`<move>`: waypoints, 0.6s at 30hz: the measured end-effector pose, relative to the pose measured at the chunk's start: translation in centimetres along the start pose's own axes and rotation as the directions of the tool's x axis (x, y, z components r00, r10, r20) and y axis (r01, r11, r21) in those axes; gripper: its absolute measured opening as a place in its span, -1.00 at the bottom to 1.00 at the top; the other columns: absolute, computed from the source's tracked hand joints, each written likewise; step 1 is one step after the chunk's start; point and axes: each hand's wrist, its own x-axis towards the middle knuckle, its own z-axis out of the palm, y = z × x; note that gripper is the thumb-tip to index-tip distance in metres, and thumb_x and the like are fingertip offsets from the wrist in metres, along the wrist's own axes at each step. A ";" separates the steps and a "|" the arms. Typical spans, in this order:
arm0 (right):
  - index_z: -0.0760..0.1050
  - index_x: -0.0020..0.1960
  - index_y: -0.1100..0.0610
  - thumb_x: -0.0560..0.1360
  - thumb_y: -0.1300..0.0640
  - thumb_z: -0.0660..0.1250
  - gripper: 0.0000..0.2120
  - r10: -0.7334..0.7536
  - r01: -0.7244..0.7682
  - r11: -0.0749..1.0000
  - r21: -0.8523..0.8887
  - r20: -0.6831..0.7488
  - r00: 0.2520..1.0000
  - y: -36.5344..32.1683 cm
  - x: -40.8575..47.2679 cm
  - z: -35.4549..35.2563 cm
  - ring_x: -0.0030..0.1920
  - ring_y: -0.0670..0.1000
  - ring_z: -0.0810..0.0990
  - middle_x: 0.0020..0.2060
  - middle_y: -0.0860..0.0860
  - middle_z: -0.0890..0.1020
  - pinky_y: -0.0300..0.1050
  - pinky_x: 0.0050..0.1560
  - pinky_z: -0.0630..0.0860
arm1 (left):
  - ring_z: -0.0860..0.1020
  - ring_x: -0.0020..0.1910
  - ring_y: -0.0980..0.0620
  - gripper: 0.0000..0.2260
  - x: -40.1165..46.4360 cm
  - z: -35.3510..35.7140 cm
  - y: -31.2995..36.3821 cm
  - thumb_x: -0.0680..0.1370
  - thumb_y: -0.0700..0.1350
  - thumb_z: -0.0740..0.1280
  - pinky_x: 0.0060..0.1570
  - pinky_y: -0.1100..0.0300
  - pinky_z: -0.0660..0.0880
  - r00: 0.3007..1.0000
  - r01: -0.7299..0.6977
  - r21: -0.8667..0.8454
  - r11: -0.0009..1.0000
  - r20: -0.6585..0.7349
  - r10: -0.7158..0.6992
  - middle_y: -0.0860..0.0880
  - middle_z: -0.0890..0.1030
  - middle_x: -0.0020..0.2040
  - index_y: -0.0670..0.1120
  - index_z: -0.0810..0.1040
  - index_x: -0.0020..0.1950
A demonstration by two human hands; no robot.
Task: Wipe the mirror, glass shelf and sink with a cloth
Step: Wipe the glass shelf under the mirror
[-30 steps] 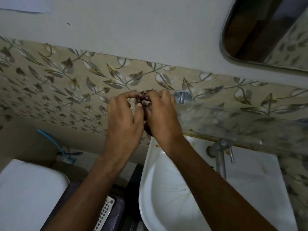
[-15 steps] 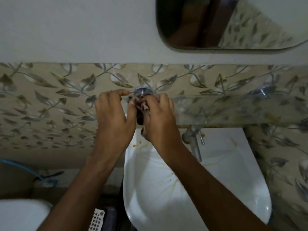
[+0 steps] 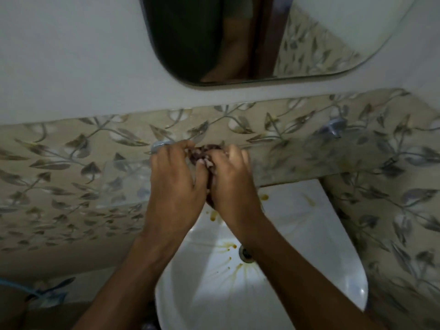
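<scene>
My left hand (image 3: 175, 184) and my right hand (image 3: 232, 181) are pressed together above the sink, both gripping a small dark patterned cloth (image 3: 202, 154) bunched between the fingers. The hands hover over the clear glass shelf (image 3: 309, 163), which runs along the leaf-patterned tiles on metal brackets. Above them hangs the rounded mirror (image 3: 309, 44), reflecting a dark doorway. Below lies the white sink (image 3: 297, 270) with brown stains around its drain. Most of the cloth is hidden by my fingers.
A metal shelf bracket (image 3: 334, 128) sticks out at the right, another bracket (image 3: 158, 145) sits just behind my left hand. The drain (image 3: 246, 253) is beside my right forearm. A blue hose (image 3: 28, 291) lies low at the left.
The view has swung right and up, bringing more of the mirror and the sink basin into sight. Both hands keep hold of the cloth and have shifted right along the shelf.
</scene>
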 end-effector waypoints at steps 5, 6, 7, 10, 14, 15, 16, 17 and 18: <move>0.52 0.26 0.15 0.54 0.26 0.27 -0.70 0.167 -0.170 0.985 -0.038 -0.069 0.984 4.8 1.7 -2.7 0.23 0.14 0.38 0.20 0.14 0.45 0.03 0.24 0.43 | 0.36 0.14 -0.01 -0.66 0.5 1.3 1.2 0.60 -0.01 0.21 0.16 0.34 0.15 0.998 -0.067 0.005 0.998 0.000 0.067 -0.12 0.46 0.11 -0.13 0.45 0.31; 0.52 0.26 0.16 0.56 0.26 0.26 -0.71 0.223 -0.229 0.972 -0.056 -0.095 0.970 5.9 2.2 -3.2 0.24 0.14 0.37 0.23 0.14 0.45 0.04 0.25 0.43 | 0.33 0.11 0.05 -0.68 0.4 1.5 1.5 0.60 -0.02 0.22 0.14 0.36 0.14 0.998 -0.068 -0.003 0.998 0.003 0.068 -0.11 0.46 0.11 -0.12 0.45 0.30; 0.52 0.26 0.16 0.57 0.25 0.26 -0.72 0.260 -0.269 0.961 -0.064 -0.120 0.958 6.7 2.6 -3.6 0.25 0.13 0.36 0.24 0.13 0.45 0.04 0.25 0.42 | 0.30 0.09 0.10 -0.69 0.4 1.8 1.8 0.60 -0.01 0.22 0.11 0.37 0.13 0.998 -0.066 -0.012 0.998 0.012 0.066 -0.08 0.45 0.10 -0.11 0.44 0.30; 0.51 0.26 0.18 0.55 0.29 0.28 -0.71 0.229 -0.240 0.967 -0.083 -0.125 0.965 6.8 2.6 -3.8 0.25 0.14 0.36 0.26 0.13 0.46 0.03 0.26 0.42 | 0.29 0.10 0.13 -0.66 0.8 2.8 2.7 0.57 0.03 0.23 0.10 0.36 0.14 0.997 -0.046 -0.018 0.999 0.061 0.047 -0.05 0.44 0.11 -0.07 0.44 0.30; 0.54 0.22 0.20 0.43 0.31 0.43 -0.64 0.087 -0.087 0.996 -0.005 -0.060 0.994 5.5 1.1 -3.4 0.24 0.15 0.40 0.23 0.14 0.49 0.00 0.24 0.43 | 0.37 0.21 -0.03 -0.66 1.4 3.6 4.0 0.58 0.04 0.25 0.18 0.23 0.26 0.997 -0.032 -0.023 0.999 0.075 0.033 -0.07 0.45 0.15 -0.08 0.44 0.30; 0.55 0.20 0.19 0.45 0.30 0.41 -0.68 0.077 -0.076 0.997 0.015 -0.067 0.995 5.9 1.0 -3.6 0.21 0.13 0.41 0.20 0.12 0.50 -0.02 0.21 0.44 | 0.37 0.22 -0.05 -0.67 1.5 3.8 4.2 0.58 0.02 0.26 0.21 0.19 0.29 0.997 -0.040 -0.027 0.999 0.071 0.042 -0.08 0.46 0.15 -0.09 0.45 0.29; 0.55 0.20 0.18 0.48 0.29 0.37 -0.71 0.082 -0.080 0.997 0.022 -0.075 0.994 6.6 1.2 -4.1 0.20 0.12 0.41 0.18 0.12 0.49 -0.03 0.20 0.45 | 0.38 0.21 -0.07 -0.68 1.6 3.9 4.5 0.58 0.01 0.27 0.22 0.18 0.30 0.996 -0.058 -0.024 0.998 0.067 0.059 -0.10 0.47 0.15 -0.11 0.46 0.28; 0.55 0.20 0.17 0.50 0.28 0.33 -0.72 0.106 -0.105 0.994 0.005 -0.079 0.991 7.6 1.4 -4.6 0.19 0.12 0.41 0.17 0.12 0.49 -0.02 0.20 0.45 | 0.39 0.19 -0.08 -0.69 1.7 4.1 4.8 0.58 -0.01 0.28 0.20 0.20 0.29 0.995 -0.072 -0.015 0.997 0.068 0.073 -0.11 0.47 0.14 -0.13 0.47 0.27; 0.54 0.21 0.16 0.51 0.28 0.30 -0.72 0.141 -0.144 0.989 -0.027 -0.087 0.986 8.8 1.6 -5.2 0.20 0.13 0.40 0.18 0.13 0.48 0.00 0.20 0.46 | 0.40 0.18 -0.09 -0.69 1.8 4.1 5.0 0.58 -0.01 0.27 0.18 0.22 0.27 0.994 -0.077 -0.004 0.997 0.074 0.077 -0.12 0.48 0.13 -0.13 0.48 0.27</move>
